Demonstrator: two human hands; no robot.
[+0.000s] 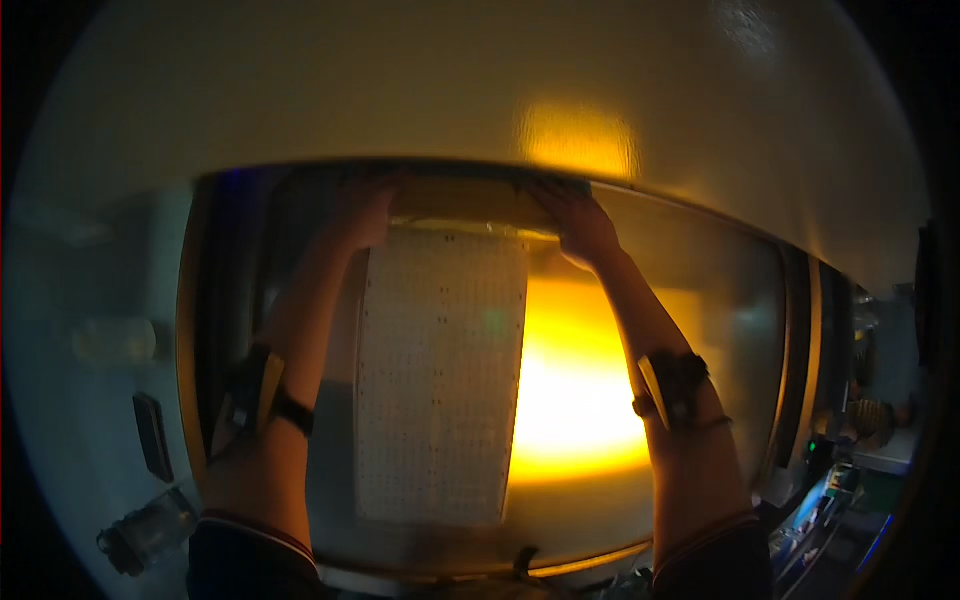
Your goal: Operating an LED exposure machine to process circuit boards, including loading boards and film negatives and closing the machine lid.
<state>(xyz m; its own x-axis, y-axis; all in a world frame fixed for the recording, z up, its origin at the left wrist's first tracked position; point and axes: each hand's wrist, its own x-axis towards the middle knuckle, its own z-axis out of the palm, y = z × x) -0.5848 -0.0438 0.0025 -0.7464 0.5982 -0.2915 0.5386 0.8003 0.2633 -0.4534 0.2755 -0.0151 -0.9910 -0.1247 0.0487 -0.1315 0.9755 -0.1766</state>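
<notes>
Both arms reach forward over a broad glossy work surface. A long pale panel point(440, 370) with rows of small dark marks lies lengthwise between my forearms. Across its far end runs a flat amber-brown strip point(465, 203) with a shiny near edge. At the strip's left end is my left hand point(372, 212); its fingers fade into shadow, so their grip cannot be made out. My right hand point(578, 222) is at the strip's right end, back of the hand up, fingers stretched toward the strip. Whether its thumb is under anything is hidden.
Bright yellow-white light point(580, 390) glares right of the panel. A dark raised frame borders the surface. Left of it are a phone-like dark slab point(152, 436), a clear jar point(150, 530) and a pale container point(115, 341). Strapped devices point(682, 388) sit on both forearms. Clutter stands at right.
</notes>
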